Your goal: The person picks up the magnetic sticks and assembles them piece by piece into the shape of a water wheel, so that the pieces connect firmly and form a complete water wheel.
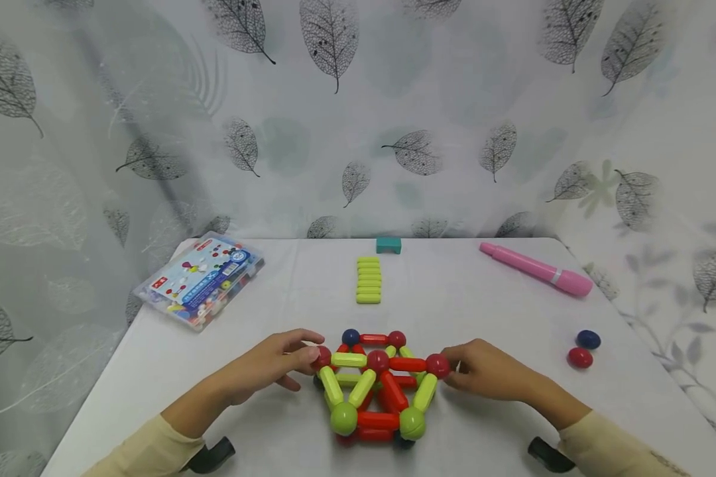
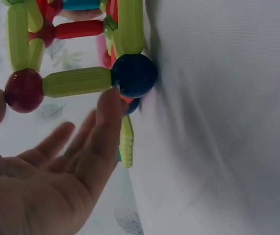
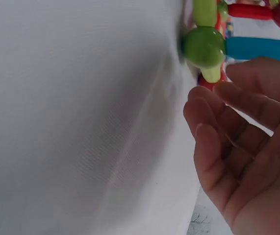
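A frame of magnetic rods and balls stands on the white table between my hands, with lime and red rods, red balls on top and green balls low in front. My left hand has its thumb at the frame's upper left red ball; another fingertip is right at the dark blue ball. My right hand is at the upper right red ball, with loosely bent fingers. In the right wrist view those fingers overlap the teal rod beside a green ball.
Beyond the frame lie a row of lime rods and a teal block. A clear box of parts sits back left. At the right are a pink pen-shaped object, a blue ball and a red ball.
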A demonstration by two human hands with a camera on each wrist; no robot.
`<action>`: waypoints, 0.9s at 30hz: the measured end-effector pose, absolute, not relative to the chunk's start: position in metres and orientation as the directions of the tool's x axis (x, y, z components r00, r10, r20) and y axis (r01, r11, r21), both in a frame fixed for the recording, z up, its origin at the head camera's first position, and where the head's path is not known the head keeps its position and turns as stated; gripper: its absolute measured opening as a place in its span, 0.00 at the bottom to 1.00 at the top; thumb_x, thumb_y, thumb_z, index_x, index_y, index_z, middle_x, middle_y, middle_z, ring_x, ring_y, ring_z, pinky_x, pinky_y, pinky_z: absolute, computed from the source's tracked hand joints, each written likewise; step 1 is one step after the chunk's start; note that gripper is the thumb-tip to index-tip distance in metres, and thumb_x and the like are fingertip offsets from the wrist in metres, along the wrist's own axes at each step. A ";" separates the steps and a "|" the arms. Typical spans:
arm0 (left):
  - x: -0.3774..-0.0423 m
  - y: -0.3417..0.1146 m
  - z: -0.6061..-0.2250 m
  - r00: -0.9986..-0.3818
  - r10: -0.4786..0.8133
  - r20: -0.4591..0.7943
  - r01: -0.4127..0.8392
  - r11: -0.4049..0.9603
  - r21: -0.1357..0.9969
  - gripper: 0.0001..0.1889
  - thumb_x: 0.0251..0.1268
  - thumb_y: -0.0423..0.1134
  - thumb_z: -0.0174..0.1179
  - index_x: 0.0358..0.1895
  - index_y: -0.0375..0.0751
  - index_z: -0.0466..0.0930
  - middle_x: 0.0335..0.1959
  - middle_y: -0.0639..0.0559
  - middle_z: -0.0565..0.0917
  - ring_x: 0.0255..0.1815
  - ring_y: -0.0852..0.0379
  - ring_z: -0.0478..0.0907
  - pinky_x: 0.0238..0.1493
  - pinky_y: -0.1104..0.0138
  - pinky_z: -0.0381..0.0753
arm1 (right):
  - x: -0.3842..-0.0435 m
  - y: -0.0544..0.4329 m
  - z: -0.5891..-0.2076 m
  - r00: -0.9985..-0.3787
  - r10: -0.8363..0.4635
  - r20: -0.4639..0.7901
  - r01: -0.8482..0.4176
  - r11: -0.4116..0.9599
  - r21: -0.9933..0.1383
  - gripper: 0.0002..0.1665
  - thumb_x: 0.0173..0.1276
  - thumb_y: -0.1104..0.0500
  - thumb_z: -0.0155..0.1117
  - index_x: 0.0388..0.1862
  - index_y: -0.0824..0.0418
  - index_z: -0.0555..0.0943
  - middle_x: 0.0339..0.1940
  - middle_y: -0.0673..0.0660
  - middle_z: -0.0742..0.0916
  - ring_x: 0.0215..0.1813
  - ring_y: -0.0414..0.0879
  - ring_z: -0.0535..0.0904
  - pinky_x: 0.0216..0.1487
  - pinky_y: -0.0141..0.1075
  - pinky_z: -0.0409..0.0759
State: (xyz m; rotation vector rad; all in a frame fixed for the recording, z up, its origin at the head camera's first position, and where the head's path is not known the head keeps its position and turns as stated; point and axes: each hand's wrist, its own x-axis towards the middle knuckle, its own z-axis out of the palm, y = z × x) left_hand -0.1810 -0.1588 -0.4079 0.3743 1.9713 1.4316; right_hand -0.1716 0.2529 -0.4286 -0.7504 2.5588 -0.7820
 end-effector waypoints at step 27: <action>-0.171 -0.152 -0.424 -0.710 0.544 -0.448 -0.320 0.317 0.893 0.40 0.76 0.66 0.42 0.76 0.37 0.62 0.63 0.41 0.76 0.49 0.46 0.85 0.45 0.55 0.87 | -0.166 0.260 -0.429 -0.664 -0.576 -0.477 0.408 0.255 -0.877 0.37 0.83 0.40 0.41 0.71 0.68 0.70 0.57 0.61 0.85 0.51 0.61 0.87 0.52 0.46 0.86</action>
